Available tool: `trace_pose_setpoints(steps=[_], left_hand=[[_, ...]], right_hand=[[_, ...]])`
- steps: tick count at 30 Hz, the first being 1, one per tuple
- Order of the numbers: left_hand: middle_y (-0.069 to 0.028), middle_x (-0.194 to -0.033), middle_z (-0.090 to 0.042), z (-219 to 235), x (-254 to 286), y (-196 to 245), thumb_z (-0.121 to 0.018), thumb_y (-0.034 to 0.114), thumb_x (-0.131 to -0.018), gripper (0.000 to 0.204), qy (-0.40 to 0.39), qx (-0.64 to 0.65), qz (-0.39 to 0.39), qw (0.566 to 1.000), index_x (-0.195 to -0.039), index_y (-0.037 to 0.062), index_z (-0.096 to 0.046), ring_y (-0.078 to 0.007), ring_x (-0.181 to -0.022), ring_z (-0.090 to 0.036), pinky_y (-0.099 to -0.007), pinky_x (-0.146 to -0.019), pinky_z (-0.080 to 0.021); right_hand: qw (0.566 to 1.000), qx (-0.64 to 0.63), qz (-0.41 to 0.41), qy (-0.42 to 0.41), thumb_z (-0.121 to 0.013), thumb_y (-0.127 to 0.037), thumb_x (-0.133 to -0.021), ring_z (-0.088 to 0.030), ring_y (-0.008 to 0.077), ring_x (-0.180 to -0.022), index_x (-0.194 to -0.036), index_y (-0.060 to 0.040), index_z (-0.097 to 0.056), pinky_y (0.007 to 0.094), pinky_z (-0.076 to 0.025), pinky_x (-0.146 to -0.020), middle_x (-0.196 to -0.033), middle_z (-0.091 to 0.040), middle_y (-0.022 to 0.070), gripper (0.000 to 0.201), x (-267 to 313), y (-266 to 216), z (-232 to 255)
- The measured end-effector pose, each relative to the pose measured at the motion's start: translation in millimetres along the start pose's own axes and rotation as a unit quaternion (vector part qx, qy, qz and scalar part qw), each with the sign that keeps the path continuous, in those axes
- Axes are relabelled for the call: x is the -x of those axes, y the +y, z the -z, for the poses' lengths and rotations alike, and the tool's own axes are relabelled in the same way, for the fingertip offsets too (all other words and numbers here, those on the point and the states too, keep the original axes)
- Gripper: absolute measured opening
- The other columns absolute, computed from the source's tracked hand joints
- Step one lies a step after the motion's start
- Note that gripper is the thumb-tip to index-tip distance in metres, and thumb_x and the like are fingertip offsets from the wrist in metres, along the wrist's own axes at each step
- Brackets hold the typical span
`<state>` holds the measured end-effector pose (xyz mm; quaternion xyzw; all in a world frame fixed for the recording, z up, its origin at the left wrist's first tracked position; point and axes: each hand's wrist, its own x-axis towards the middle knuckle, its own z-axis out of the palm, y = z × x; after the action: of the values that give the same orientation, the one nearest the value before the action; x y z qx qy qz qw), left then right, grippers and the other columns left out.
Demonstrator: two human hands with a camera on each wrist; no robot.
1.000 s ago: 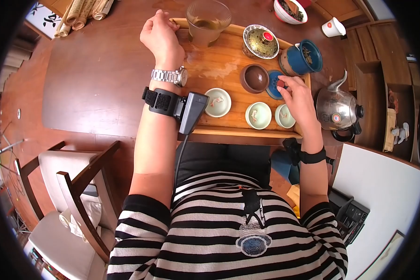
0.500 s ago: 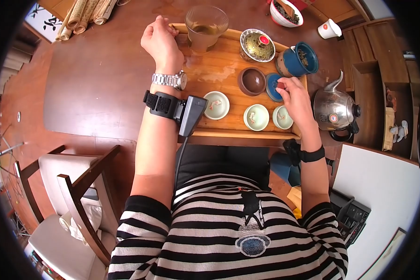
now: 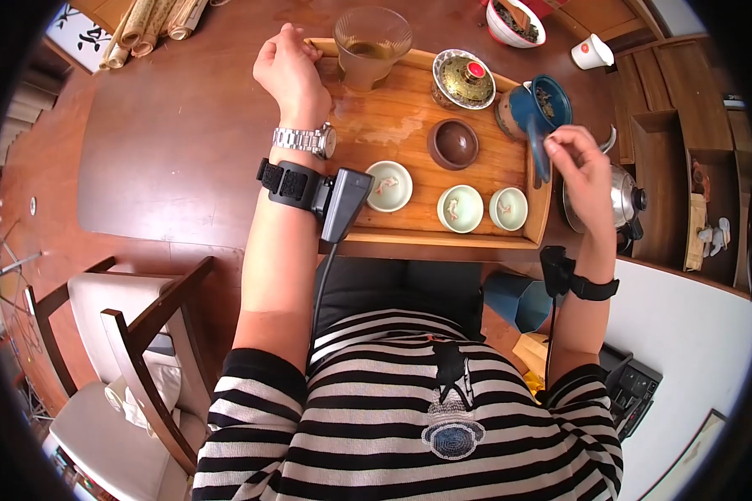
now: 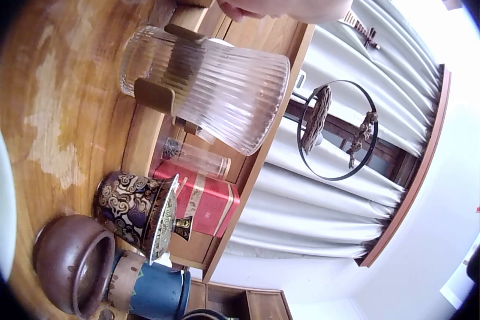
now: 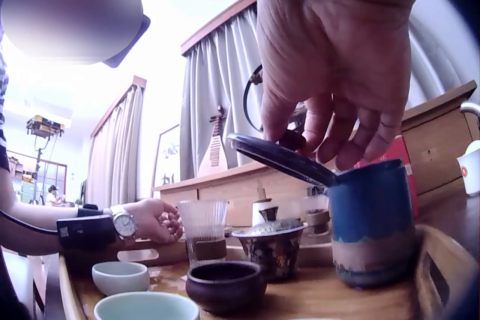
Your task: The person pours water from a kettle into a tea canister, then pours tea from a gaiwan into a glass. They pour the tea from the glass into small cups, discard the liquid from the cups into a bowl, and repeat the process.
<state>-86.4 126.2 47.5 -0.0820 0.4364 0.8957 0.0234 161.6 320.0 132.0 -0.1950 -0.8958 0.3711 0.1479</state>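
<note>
My right hand (image 3: pixel 586 171) pinches the dark red knob of a blue lid (image 3: pixel 537 150), which is steeply tilted beside the blue pot (image 3: pixel 522 113). In the right wrist view the lid (image 5: pixel 277 159) slants with its lower edge close to the pot's rim; whether they touch I cannot tell. Leaves show inside the pot in the head view. My left hand (image 3: pixel 292 79), fingers loosely curled and holding nothing visible, is at the tray's upper left corner beside the ribbed glass pitcher (image 3: pixel 369 52). The brown bowl (image 3: pixel 454 144) and the patterned lidded bowl (image 3: pixel 464 79) stand on the tray.
Three pale green cups (image 3: pixel 388 186) line the near side of the wooden tray (image 3: pixel 451 240). A metal kettle (image 3: pixel 627 200) is right of the tray, partly behind my right hand. Farther back are a white paper cup (image 3: pixel 592 53) and a bowl of leaves (image 3: pixel 515 27).
The blue lid has left the tray surface beside the brown bowl and moved right, turning on edge in my right hand. My left hand has hardly moved.
</note>
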Motion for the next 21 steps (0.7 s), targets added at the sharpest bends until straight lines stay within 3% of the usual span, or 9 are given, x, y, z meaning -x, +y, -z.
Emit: trace_pose_setpoints(steps=[2,4,5,8,13,16,18,21], left_hand=[[-0.0014,-0.056,-0.042,0,0,-1,-0.053,0.011,-0.084,0.013,-0.002,0.000,-0.004,1.000,-0.078,-0.0015,-0.052,-0.0123,-0.051,-0.042,-0.0259,-0.055,-0.042],[-0.0016,-0.056,-0.043,0,-1,-1,-0.053,0.010,-0.084,0.013,0.002,-0.003,-0.002,1.000,-0.078,-0.0017,-0.052,-0.0120,-0.050,-0.042,-0.0258,-0.054,-0.042],[-0.0016,-0.056,-0.043,1,-2,-2,-0.053,0.010,-0.084,0.013,0.002,-0.002,-0.002,1.000,-0.078,-0.0017,-0.052,-0.0120,-0.050,-0.042,-0.0258,-0.054,-0.042],[-0.0018,-0.056,-0.043,1,-2,-3,-0.054,0.010,-0.084,0.013,0.000,-0.006,-0.006,1.000,-0.079,-0.0019,-0.052,-0.0119,-0.050,-0.042,-0.0256,-0.054,-0.043],[-0.0016,-0.055,-0.043,-1,0,0,-0.054,0.011,-0.083,0.013,0.014,-0.015,0.003,1.000,-0.079,-0.0017,-0.052,-0.0121,-0.050,-0.043,-0.0254,-0.054,-0.044],[-0.0016,-0.055,-0.043,-1,0,1,-0.054,0.011,-0.083,0.013,0.007,-0.007,0.005,1.000,-0.079,-0.0016,-0.052,-0.0122,-0.051,-0.043,-0.0256,-0.054,-0.044],[-0.0016,-0.055,-0.043,-1,0,0,-0.053,0.011,-0.083,0.013,0.008,-0.009,0.004,1.000,-0.079,-0.0016,-0.052,-0.0122,-0.051,-0.043,-0.0258,-0.054,-0.044],[-0.0017,-0.055,-0.043,-1,-1,0,-0.053,0.010,-0.083,0.013,0.006,-0.010,0.001,1.000,-0.079,-0.0016,-0.052,-0.0123,-0.051,-0.043,-0.0261,-0.054,-0.044]], right_hand=[[0.999,-0.011,0.034,0.032,-0.061,-0.009,-0.082,-0.054,0.0099,-0.085,-0.086,0.0026,-0.058,0.0229,-0.043,-0.077,-0.097,-0.056,0.0064,0.013,-9,0,8],[0.998,-0.019,-0.016,0.062,-0.060,-0.010,-0.083,-0.055,0.0111,-0.088,-0.086,0.0031,-0.057,0.0229,-0.044,-0.078,-0.106,-0.056,0.0091,0.014,-20,-11,13],[0.997,-0.004,0.013,0.074,-0.061,-0.010,-0.082,-0.056,0.0125,-0.091,-0.087,0.0039,-0.057,0.0235,-0.045,-0.079,-0.111,-0.056,0.0140,0.015,-29,-4,16],[0.997,-0.028,0.023,0.072,-0.062,-0.011,-0.082,-0.056,0.0137,-0.093,-0.087,0.0043,-0.057,0.0251,-0.045,-0.080,-0.109,-0.057,0.0172,0.017,-52,10,18],[0.997,0.035,0.019,0.069,-0.065,-0.016,-0.079,-0.057,0.0126,-0.089,-0.082,0.0050,-0.057,0.0253,-0.046,-0.079,-0.100,-0.061,0.0169,0.022,-72,24,8],[0.995,0.076,0.012,0.071,-0.065,-0.021,-0.078,-0.060,0.0128,-0.078,-0.081,0.0037,-0.057,0.0255,-0.047,-0.072,-0.085,-0.064,0.0139,0.026,-76,27,4],[0.983,0.168,0.012,0.073,-0.064,-0.027,-0.077,-0.060,0.0165,-0.068,-0.081,0.0018,-0.058,0.0280,-0.046,-0.064,-0.072,-0.062,0.0122,0.029,-78,25,2],[0.981,0.179,0.021,0.072,-0.062,-0.030,-0.077,-0.059,0.0223,-0.064,-0.081,0.0008,-0.058,0.0310,-0.045,-0.063,-0.066,-0.059,0.0139,0.031,-81,29,2]])
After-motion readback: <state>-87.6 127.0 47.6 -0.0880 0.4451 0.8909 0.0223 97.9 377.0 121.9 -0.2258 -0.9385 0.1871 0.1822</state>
